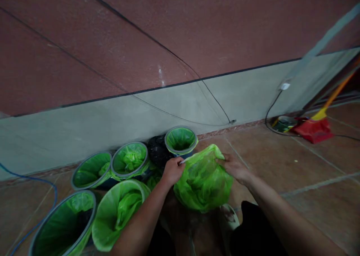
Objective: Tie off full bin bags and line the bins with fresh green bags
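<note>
A green plastic bag [204,181] hangs puffed out between my two hands, above the tiled floor near my feet. My left hand [173,170] is closed on the left side of its top edge. On the opposite side, my right hand [233,166] pinches the rim of the bag. Just behind stands a bin [181,140] lined with green plastic. To the left are more lined bins: a small one [129,173] with crumpled green plastic inside, another [91,169] beside it, a pale green one [108,214] and a large one [90,226] in front.
A black plastic bag [159,151] lies between two bins against the wall [191,102]. At right are a red dustpan [315,130], a yellow broom head [320,114], a can [281,124] and a dark cable [268,113]. A blue hose [53,196] runs along the floor at left.
</note>
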The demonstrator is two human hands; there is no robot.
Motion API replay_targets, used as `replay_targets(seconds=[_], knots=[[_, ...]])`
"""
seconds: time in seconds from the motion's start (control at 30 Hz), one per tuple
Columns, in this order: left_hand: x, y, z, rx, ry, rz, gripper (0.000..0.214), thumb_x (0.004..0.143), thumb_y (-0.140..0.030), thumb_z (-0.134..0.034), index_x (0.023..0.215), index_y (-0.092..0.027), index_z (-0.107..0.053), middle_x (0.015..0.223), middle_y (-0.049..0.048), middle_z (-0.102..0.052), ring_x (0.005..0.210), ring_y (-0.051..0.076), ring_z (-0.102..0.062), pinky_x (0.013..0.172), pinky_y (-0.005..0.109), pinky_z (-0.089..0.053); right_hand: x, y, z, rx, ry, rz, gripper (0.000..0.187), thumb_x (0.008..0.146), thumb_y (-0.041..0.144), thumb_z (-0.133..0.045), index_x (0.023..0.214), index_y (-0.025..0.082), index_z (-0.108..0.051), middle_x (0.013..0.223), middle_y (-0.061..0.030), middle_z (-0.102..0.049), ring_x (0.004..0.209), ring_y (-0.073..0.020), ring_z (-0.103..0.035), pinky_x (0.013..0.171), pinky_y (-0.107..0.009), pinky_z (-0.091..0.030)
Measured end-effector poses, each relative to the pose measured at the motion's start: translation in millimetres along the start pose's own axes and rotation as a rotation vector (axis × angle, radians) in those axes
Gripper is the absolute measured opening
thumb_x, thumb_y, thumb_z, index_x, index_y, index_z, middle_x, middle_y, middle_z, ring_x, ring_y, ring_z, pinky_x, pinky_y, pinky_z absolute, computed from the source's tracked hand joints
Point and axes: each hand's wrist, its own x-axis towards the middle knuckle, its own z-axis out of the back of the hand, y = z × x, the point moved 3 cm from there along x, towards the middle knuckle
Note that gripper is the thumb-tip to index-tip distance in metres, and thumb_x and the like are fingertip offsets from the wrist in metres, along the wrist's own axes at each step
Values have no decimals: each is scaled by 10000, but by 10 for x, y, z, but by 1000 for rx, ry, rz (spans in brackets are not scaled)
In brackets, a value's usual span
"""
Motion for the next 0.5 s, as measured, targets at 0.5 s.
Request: replay_targets(seconds=[0.5], knots=[[-156, 340, 188, 664, -308, 192, 266, 950, -139, -431, 1045, -132, -679, 1005, 116, -681, 868, 205, -674, 731, 279, -480, 174, -315, 492, -1017, -149, -160, 379, 880, 36, -421, 1047, 74, -759, 1068, -252, -729, 1061, -326, -700, 842, -349, -519]])
